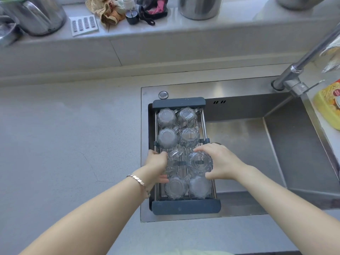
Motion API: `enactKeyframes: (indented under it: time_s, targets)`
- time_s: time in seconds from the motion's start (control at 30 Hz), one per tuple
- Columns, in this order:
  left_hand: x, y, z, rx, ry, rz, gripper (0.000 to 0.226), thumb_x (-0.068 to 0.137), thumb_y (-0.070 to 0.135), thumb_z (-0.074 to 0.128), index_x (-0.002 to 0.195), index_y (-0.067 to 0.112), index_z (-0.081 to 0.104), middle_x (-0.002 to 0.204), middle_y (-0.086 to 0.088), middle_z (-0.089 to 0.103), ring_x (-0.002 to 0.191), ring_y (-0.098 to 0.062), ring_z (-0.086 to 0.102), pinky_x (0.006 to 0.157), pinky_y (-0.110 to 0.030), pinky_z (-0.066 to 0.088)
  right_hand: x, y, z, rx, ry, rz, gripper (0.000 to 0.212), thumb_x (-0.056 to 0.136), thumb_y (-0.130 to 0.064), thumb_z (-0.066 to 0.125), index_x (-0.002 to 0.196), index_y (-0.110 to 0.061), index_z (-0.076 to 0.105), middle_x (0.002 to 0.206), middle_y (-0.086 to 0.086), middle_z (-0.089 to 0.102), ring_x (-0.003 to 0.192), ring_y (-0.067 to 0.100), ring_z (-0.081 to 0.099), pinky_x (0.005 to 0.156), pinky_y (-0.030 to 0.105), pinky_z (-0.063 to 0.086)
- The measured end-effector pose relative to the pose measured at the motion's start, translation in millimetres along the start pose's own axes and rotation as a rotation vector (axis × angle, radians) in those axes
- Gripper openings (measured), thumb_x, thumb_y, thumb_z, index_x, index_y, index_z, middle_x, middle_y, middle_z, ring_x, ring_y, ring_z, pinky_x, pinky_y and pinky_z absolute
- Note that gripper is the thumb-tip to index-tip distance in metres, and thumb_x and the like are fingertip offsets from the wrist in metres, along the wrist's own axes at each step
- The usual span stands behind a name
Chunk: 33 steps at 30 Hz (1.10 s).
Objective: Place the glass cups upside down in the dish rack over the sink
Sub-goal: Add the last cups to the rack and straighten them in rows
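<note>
A dark-framed dish rack (185, 207) with steel bars spans the left end of the sink (298, 144). Several clear glass cups stand upside down in it, two per row; the far-left one (166, 118) is in the back row. My left hand (156, 162) grips a glass cup (174, 159) in the third row; it looks tilted. My right hand (220, 162) holds another glass cup (199, 161) beside it, base up. Two more inverted cups (176, 186) sit in the nearest row.
A steel faucet (301, 67) slants over the sink's right side. A yellow packet (329, 105) lies at the right edge. The grey counter (64, 144) stretches left. The back ledge holds metal pots (36, 17), cloths and a small bottle.
</note>
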State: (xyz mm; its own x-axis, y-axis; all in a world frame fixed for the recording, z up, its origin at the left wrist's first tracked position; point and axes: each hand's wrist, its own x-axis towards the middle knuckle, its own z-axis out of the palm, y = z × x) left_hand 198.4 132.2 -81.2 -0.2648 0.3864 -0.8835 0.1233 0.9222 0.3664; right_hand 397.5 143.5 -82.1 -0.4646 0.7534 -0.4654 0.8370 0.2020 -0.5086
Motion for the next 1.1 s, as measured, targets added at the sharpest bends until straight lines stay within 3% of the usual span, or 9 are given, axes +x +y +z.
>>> enactKeyframes:
  time_s: [0.17,0.3,0.4,0.5,0.57,0.67,0.83,0.97,1.1]
  targets:
    - [3,9,19,-0.179,0.057,-0.111,0.054,0.097,0.023,0.04,0.143,0.015,0.014,0.139,-0.018,0.04,0.099,-0.039,0.06,0.075,-0.047,0.056,10,-4,8,-0.091,-0.01,-0.025,0.076,0.061,-0.025,0.071,0.131,-0.031,0.043,0.135,-0.007,0.05,0.127,0.015,0.041,0.107,0.032,0.028]
    - [11,9,27,-0.02,0.032,0.013,0.068,0.089,0.027,0.051,0.144,0.014,0.013,0.141,-0.017,0.04,0.111,-0.038,0.058,0.068,-0.041,0.058,15,-5,10,-0.126,-0.016,-0.03,0.075,0.061,-0.026,0.073,0.13,-0.03,0.044,0.133,-0.006,0.051,0.124,0.016,0.043,0.103,0.031,0.029]
    - [8,7,23,0.419,0.084,0.159,0.067,0.082,0.036,0.057,0.138,0.019,0.024,0.138,-0.018,0.034,0.085,-0.033,0.062,0.06,-0.033,0.056,17,-4,9,-0.095,-0.022,-0.032,0.073,0.06,-0.02,0.073,0.128,-0.029,0.046,0.129,-0.006,0.053,0.12,0.016,0.04,0.099,0.03,0.034]
    - [12,-5,11,1.021,0.159,0.528,0.064,0.078,0.044,0.06,0.131,0.018,0.035,0.133,-0.009,0.043,0.107,-0.031,0.054,0.082,-0.039,0.053,17,-2,9,-0.015,-0.044,-0.026,0.072,0.061,-0.013,0.071,0.127,-0.028,0.047,0.126,-0.005,0.053,0.119,0.015,0.036,0.097,0.032,0.042]
    - [17,-12,3,1.158,0.178,0.7,0.068,0.077,0.048,0.063,0.132,0.02,0.036,0.131,-0.005,0.048,0.118,-0.029,0.047,0.09,-0.039,0.048,18,-2,9,-0.014,-0.053,-0.032,0.072,0.06,-0.012,0.071,0.126,-0.028,0.047,0.126,-0.005,0.053,0.12,0.015,0.036,0.097,0.036,0.043]
    - [24,-16,-1,1.181,0.17,0.828,0.067,0.076,0.045,0.066,0.131,0.017,0.04,0.127,-0.004,0.052,0.116,-0.026,0.049,0.089,-0.037,0.047,18,-1,8,-0.002,-0.067,-0.034,0.07,0.061,-0.01,0.071,0.126,-0.027,0.048,0.127,-0.005,0.052,0.12,0.015,0.035,0.099,0.033,0.041]
    - [21,-20,-8,1.123,0.225,0.753,0.054,0.074,0.044,0.07,0.112,0.011,0.049,0.115,-0.007,0.055,0.107,-0.025,0.052,0.084,-0.034,0.047,29,-3,8,-0.004,-0.14,-0.075,0.073,0.061,-0.008,0.071,0.128,-0.026,0.047,0.129,-0.003,0.051,0.124,0.016,0.034,0.104,0.03,0.036]
    - [20,-26,-6,1.133,0.286,0.765,0.057,0.075,0.045,0.069,0.115,0.011,0.046,0.119,-0.008,0.053,0.109,-0.025,0.05,0.087,-0.033,0.046,39,0,19,-0.018,-0.158,-0.064,0.077,0.062,-0.002,0.067,0.131,-0.026,0.043,0.134,-0.003,0.046,0.129,0.017,0.026,0.108,0.032,0.033]
    - [23,-19,-1,1.047,0.309,0.715,0.058,0.074,0.049,0.068,0.11,0.01,0.046,0.118,-0.008,0.052,0.109,-0.026,0.05,0.087,-0.035,0.045,24,3,42,0.134,0.103,0.009,0.072,0.068,0.012,0.056,0.131,-0.021,0.047,0.133,0.005,0.042,0.129,0.021,0.033,0.108,0.03,0.032]
